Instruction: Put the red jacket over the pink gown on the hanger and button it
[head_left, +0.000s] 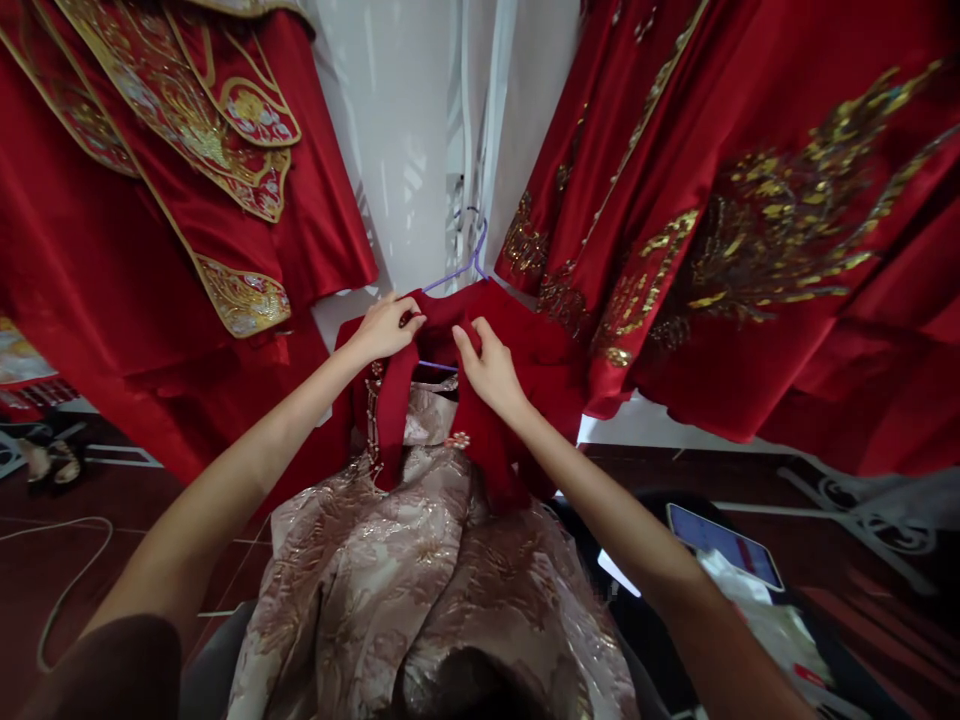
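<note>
A red jacket [536, 345] with a beaded trim hangs on a purple hanger [480, 262] in front of me. My left hand [388, 326] pinches the jacket's collar edge on the left, its fingers curled around the cloth. On the other side of the neck opening, my right hand [491, 368] grips the collar edge between thumb and fingers. A pinkish-gold brocade dress [375, 560] lies below the jacket and spreads toward me. Part of it shows through the jacket's open front.
Red gowns with gold embroidery [247, 180] hang at the left, and sequined red gowns [780, 220] hang at the right. A phone [724, 545] lies at the lower right. High-heeled shoes [52, 465] and a pale cable [75, 575] are on the floor.
</note>
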